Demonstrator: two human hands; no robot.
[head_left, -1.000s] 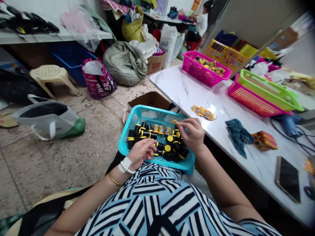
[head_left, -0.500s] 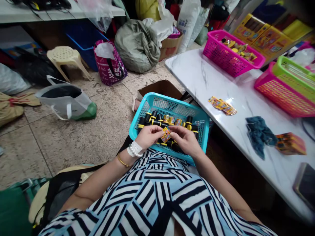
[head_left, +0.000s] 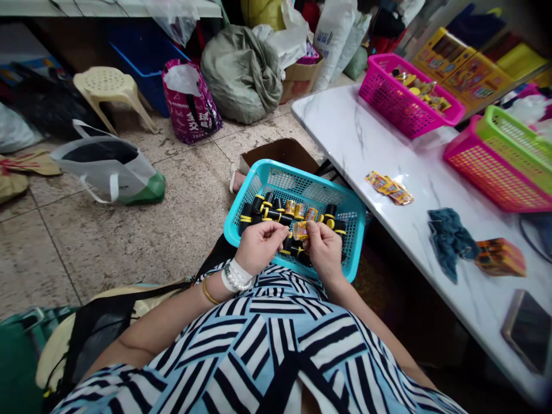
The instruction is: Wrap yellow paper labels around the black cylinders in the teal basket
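Note:
Over a turquoise plastic basket (head_left: 359, 244) on my lap, my right hand (head_left: 326, 248) pinches a small yellow printed label (head_left: 301, 230) by its right side. My left hand (head_left: 260, 247) is closed, thumb against fingertips, just left of the label; whatever it pinches is too small to make out. In the basket lie several black cylinders with yellow rims (head_left: 271, 214), some lying flat. A few at the back carry the same kind of yellow printed wrap (head_left: 299, 211). My hands hide part of the front row.
On the marble-patterned table (head_left: 340, 132) to my right are yellow printed labels (head_left: 390, 187), a blue cloth (head_left: 451, 238), an orange printed stack (head_left: 501, 257), a phone (head_left: 528, 330) and a pink basket (head_left: 401, 106) of yellow pieces. An open carton (head_left: 280, 152) stands behind the turquoise basket.
The label, earlier between both hands' fingertips, is now in my right hand, turned and slightly farther right. My left fingertips have come apart from it. The view has shifted slightly.

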